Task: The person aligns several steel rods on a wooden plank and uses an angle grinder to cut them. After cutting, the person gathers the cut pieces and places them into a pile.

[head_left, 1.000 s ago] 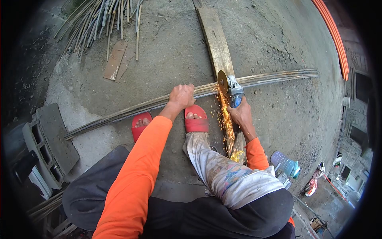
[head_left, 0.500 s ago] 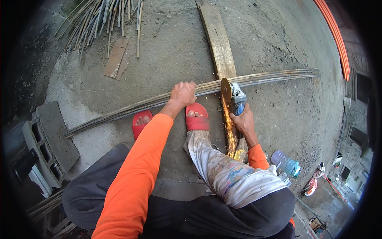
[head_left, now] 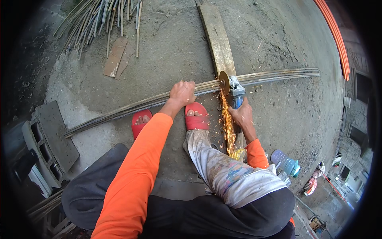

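Right hand (head_left: 242,114) grasped the blue-and-grey angle grinder (head_left: 237,92), its disc (head_left: 224,83) at the bundle of metal rods (head_left: 205,88) where that crossed the wooden plank (head_left: 217,38); orange sparks (head_left: 227,123) sprayed from the contact. Left hand (head_left: 183,93) was clenched over the bundle, left of the disc. Step judged: cutting rods. Next move seemed to call for steady, straight feed with the bundle pinned.

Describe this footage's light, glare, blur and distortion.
In the head view, daylight looks soft, without hard shadows; sparks streak brightly below the cutting disc; the orange pipes look bowed near the fisheye's right rim; black vignetting fills the corners; bluish glare tints the lower right.
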Available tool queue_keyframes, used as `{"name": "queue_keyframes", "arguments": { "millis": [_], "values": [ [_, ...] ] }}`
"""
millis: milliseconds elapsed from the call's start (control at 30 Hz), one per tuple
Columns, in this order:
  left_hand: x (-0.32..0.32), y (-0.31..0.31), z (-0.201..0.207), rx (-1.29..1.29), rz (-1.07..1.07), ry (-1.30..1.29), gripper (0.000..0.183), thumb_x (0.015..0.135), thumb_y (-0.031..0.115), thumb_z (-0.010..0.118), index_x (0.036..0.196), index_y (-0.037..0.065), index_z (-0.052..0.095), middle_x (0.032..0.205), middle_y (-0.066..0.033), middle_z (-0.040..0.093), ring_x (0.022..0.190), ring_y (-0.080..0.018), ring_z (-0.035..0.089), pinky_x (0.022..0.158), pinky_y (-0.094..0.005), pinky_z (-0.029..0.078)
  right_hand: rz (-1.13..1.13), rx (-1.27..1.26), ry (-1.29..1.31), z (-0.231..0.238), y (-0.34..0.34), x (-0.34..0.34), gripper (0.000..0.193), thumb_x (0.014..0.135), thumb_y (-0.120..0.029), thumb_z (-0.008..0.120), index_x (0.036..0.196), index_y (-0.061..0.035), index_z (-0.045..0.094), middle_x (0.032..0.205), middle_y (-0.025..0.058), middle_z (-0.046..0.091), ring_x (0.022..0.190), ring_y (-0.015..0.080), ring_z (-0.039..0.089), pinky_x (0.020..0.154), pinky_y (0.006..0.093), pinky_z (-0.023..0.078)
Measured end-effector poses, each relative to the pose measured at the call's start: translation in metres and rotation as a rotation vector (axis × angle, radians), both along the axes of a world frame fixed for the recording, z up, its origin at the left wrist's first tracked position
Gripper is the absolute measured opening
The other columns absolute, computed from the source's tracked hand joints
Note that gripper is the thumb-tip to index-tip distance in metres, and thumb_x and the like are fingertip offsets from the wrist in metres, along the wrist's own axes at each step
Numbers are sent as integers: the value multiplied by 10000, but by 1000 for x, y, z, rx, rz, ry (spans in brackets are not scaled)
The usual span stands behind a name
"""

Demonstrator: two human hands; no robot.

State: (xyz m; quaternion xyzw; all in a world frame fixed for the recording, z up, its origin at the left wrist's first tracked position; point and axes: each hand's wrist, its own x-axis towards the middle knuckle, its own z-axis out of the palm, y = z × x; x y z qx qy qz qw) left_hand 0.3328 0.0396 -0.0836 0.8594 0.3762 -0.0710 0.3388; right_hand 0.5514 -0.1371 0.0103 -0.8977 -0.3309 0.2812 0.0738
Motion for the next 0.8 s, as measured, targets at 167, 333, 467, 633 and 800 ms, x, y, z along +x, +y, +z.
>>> {"name": "queue_keyframes", "arguments": {
  "millis": [167, 333, 467, 633, 800],
  "values": [
    [-1, -2, 0, 14, 2, -9, 281, 791, 181, 728, 1005, 1, 699, 1005, -262, 754, 981, -469, 727, 887, -540, 590, 8, 12, 2, 1, 8, 2, 559, 774, -283, 800, 1122, 74, 547, 1021, 344, 714, 973, 512, 708, 861, 541, 555],
    [0, -1, 6, 16, -12, -14, 263, 788, 149, 706, 999, -8, 710, 996, -276, 754, 970, -456, 741, 877, -522, 603, 13, 40, -5, -8, -10, 3, 572, 764, -282, 793, 1153, 62, 552, 1033, 335, 721, 978, 505, 713, 861, 541, 559],
    [-1, 0, 6, 14, -7, 10, 261, 785, 139, 703, 997, -12, 715, 990, -280, 756, 962, -447, 748, 867, -510, 611, -28, -28, 22, 3, -15, -4, 586, 755, -282, 791, 1176, 50, 556, 1030, 329, 722, 965, 498, 716, 847, 543, 560],
    [-2, -1, -2, 21, -7, -24, 284, 787, 178, 725, 1005, -1, 694, 972, -278, 749, 954, -470, 731, 881, -546, 590, -33, -58, 12, 2, -28, -4, 587, 744, -284, 792, 1168, 47, 556, 1033, 334, 719, 966, 498, 715, 854, 537, 561],
    [-2, -1, -2, 22, -5, -29, 283, 784, 174, 727, 1003, -3, 693, 975, -276, 751, 951, -468, 734, 878, -540, 593, -39, -44, 39, 10, -17, -7, 572, 752, -280, 786, 1147, 60, 551, 1049, 345, 712, 981, 504, 709, 868, 534, 554]
  ]
}}
